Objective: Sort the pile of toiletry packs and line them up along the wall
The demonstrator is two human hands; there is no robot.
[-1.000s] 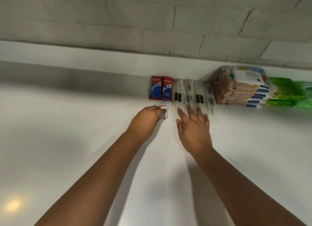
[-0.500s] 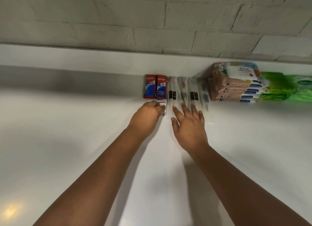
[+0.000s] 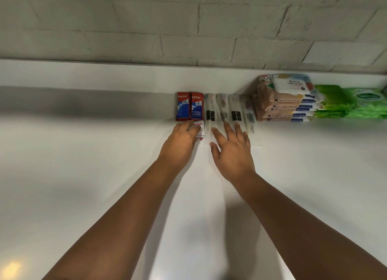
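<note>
Toothpaste box (image 3: 200, 131) lies flat just in front of two standing ones (image 3: 190, 109) at the wall (image 3: 188, 28). My left hand (image 3: 180, 142) covers it, fingers curled on it, likely a grip. Light, stiff card, a bit slick; I'd pinch the long edges. Right hand (image 3: 231, 150) flat, fingers straight on clear sachets (image 3: 228, 112). Wipes (image 3: 282, 104) right, blurred; box mostly hidden.

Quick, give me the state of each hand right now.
Left hand: fingers curled on a toothpaste box.
Right hand: open, flat on the clear packs.
</note>
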